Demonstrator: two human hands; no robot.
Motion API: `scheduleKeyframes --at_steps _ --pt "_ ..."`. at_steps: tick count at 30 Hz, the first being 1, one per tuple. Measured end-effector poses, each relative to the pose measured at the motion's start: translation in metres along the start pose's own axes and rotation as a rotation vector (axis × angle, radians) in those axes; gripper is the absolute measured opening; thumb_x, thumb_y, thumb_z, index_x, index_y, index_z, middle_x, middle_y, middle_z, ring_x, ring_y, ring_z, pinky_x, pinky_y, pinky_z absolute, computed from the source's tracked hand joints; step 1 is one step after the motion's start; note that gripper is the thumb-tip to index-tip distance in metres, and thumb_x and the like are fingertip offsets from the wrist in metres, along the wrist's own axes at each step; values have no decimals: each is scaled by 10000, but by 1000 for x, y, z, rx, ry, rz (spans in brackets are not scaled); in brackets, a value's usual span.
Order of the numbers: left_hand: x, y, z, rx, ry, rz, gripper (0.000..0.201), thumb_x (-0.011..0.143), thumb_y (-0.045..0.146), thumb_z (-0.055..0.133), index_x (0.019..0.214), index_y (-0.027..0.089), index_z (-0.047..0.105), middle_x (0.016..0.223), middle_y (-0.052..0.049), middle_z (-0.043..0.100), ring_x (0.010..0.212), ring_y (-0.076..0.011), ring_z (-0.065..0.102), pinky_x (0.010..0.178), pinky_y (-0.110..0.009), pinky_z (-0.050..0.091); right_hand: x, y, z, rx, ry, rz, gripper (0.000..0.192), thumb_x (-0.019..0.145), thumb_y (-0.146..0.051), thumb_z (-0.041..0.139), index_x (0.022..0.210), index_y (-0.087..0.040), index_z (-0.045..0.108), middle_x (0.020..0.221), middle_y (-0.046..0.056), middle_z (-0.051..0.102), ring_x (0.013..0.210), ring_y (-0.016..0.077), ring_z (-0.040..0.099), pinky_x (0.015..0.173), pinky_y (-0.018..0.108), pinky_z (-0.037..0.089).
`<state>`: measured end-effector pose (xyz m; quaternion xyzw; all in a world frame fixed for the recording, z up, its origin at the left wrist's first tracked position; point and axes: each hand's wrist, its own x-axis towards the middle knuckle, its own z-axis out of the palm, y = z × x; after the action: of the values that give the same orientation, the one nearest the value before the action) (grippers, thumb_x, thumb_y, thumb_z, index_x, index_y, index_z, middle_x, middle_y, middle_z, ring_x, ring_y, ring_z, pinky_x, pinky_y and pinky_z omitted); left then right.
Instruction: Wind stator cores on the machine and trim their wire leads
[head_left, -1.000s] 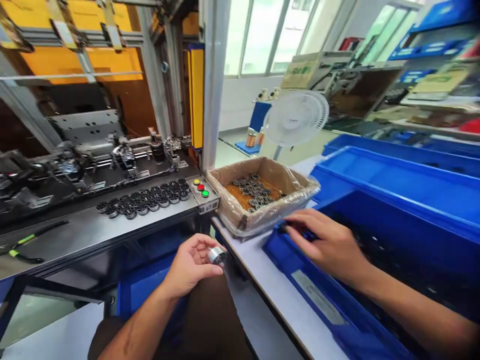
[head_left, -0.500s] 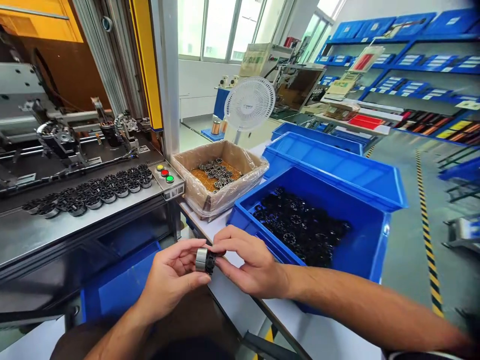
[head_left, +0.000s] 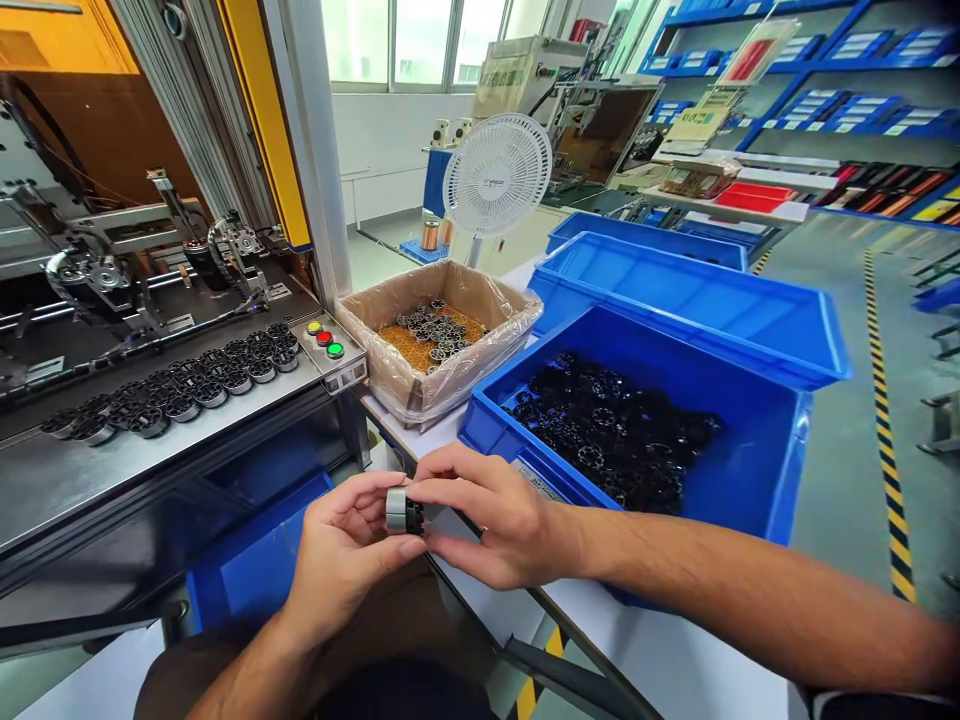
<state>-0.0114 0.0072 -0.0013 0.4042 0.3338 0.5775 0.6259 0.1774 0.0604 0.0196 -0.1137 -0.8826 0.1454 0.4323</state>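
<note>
The left hand [head_left: 341,550] holds a small round metal ring [head_left: 395,509], shiny and silver, pinched between its thumb and fingertips. The right hand [head_left: 487,515] is pressed up against it from the other side. Its fingers hold a small black plastic round part [head_left: 415,515] flat against the silver ring, so the two pieces touch side by side. Both hands are closed on the pieces, just in front of the person's body and below the edge of the white table [head_left: 660,650].

Just behind the hands, on the table, sits a big blue plastic bin [head_left: 750,470] with smooth walls. It holds a heap of black round parts [head_left: 611,430] that look like little wheels with holes. A second blue plastic bin [head_left: 697,300] stands behind it. Beside them, to the left, is a brown cardboard box lined with clear plastic film [head_left: 420,385]. It holds more small silver rings [head_left: 439,330] on an orange bottom.

Further left is a grey metal machine top [head_left: 97,480]. A row of dark round put-together parts [head_left: 180,390] lies on it. Near that row is a small panel with yellow, red and green buttons [head_left: 325,338]. A white round fan [head_left: 496,175] stands well behind the box.
</note>
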Motion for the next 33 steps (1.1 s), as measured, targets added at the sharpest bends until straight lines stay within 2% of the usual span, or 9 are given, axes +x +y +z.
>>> scheduleKeyframes --at_steps 5,12,18,25,30,33 --pt "-2 -1 0 11 2 -5 433 616 98 894 1006 249 786 918 -49 814 791 -158 768 741 -195 600 -1 4 1 -103 10 -69 420 888 -226 669 1268 -113 533 994 142 662 896 211 661 740 327 598" --pt "-1 1 0 5 32 26 428 582 94 907 975 222 796 917 -65 815 810 -167 769 740 -190 600 1 5 0 -126 10 -118 393 904 -199 653 1269 -110 537 993 149 677 884 203 664 746 323 597" --pt "1 4 -1 38 21 10 449 578 113 917 992 238 793 917 -61 815 811 -169 771 711 -171 596 3 9 2 -171 53 -190 262 949 -216 601 1184 -104 568 958 135 690 866 189 669 739 307 604" --pt "1 3 -2 53 6 -33 449 603 118 910 1010 259 784 903 -39 811 809 -172 773 751 -203 609 2 11 1 -153 72 -147 326 960 -311 605 1149 -46 588 934 173 691 842 211 662 715 329 604" --pt "1 2 0 63 25 3 438 598 100 908 989 258 790 925 -32 815 829 -144 768 736 -145 585 0 11 0 -147 61 -147 274 937 -219 628 1165 -73 582 939 152 690 833 195 657 718 321 602" --pt "2 2 1 65 25 -1 439 589 103 911 984 252 792 958 -50 816 864 -169 771 746 -166 594 1 10 -1 -154 49 -147 282 943 -262 631 1129 -53 595 907 168 689 815 208 655 704 339 597"
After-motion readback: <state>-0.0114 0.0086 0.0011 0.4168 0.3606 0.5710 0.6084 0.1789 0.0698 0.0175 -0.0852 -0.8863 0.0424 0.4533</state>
